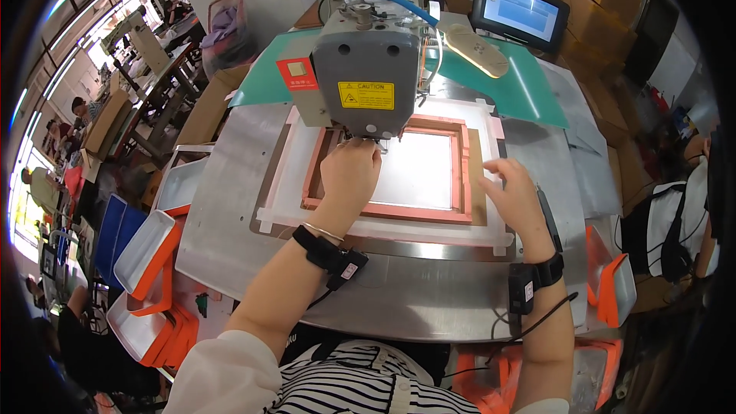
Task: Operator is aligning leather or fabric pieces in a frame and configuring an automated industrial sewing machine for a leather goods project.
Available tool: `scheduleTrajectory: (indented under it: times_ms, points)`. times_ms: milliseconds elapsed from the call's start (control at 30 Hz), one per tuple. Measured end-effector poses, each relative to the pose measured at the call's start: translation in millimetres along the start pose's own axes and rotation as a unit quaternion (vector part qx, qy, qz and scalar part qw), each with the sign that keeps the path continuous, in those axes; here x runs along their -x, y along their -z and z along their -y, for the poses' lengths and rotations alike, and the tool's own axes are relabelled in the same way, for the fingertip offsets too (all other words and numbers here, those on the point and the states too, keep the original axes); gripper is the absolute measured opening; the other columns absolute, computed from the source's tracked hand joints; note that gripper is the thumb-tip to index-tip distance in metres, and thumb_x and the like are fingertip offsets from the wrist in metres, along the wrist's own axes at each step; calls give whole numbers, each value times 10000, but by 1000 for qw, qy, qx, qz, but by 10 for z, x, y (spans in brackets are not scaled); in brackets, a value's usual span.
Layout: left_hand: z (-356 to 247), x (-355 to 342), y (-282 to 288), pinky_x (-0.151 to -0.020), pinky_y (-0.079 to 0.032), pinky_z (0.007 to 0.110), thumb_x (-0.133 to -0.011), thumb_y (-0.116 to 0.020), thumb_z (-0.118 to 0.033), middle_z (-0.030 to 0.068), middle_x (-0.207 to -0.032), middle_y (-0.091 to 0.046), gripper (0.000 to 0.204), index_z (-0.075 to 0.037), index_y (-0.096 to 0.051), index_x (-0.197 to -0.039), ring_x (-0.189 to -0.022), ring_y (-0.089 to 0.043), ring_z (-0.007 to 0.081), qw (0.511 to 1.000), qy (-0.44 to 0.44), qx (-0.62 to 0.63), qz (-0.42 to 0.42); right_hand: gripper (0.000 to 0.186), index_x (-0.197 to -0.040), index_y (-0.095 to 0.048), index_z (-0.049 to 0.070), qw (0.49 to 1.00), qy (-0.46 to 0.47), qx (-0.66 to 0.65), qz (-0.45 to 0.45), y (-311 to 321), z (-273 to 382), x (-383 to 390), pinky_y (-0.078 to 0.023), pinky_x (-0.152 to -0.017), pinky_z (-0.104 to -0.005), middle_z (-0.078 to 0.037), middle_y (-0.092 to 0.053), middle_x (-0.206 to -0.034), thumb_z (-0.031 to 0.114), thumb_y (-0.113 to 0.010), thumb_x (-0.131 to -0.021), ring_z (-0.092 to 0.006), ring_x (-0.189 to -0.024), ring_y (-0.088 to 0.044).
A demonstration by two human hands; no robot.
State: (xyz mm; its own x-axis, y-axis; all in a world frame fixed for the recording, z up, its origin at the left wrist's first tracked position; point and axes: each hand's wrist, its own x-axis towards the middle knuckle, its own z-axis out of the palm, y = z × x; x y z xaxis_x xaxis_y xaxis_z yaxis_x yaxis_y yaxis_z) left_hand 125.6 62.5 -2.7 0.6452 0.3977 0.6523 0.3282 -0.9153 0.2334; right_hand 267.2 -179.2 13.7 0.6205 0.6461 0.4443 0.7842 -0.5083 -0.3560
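My left hand reaches under the head of an industrial sewing machine. Its fingers are curled together right at the needle area, and what they hold, if anything, is hidden. Below the machine head lies a pinkish-red rectangular frame around a bright white panel, set on a white taped sheet. Off the frame's right side hovers my right hand, fingers bent and apart from the thumb, nothing between them. Both wrists wear black straps with small boxes.
A metal table carries the work. Behind it are a green mat, a tan sole-shaped piece and a lit screen. White-and-orange trays stand at the left. A dark pen-like tool lies beside my right wrist.
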Motion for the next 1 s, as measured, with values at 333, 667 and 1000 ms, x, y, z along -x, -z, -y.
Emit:
scheduleTrajectory:
  times_ms: [333, 667, 1000]
  points:
    - [7, -15, -63, -560, -486, 357, -761, -672, -118, 58, -701, -628, 49, -89, -648, -792, -638, -611, 246, 999, -34, -30, -18, 183, -925, -643, -1, 890, -135, -427, 87, -934, 365, -755, -498, -686, -320, -98, -646, -801, 159, -656, -836, -213, -733, -622]
    - [-8, -34, -72, -513, -476, 357, -758, -674, -120, 61, -676, -611, 79, -79, -608, -740, -571, -585, 263, 994, -67, -48, -67, 183, -839, -648, -19, 926, -91, -357, 76, -1069, 399, -747, -505, -715, -372, -155, -657, -843, 161, -656, -809, -281, -771, -642]
    - [-74, -41, -96, -509, -476, 351, -749, -676, -124, 62, -679, -621, 76, -80, -614, -745, -568, -595, 266, 993, -74, -80, -53, 160, -859, -667, 6, 937, -59, -334, 85, -1077, 430, -725, -492, -644, -306, -73, -671, -789, 158, -651, -813, -161, -674, -614]
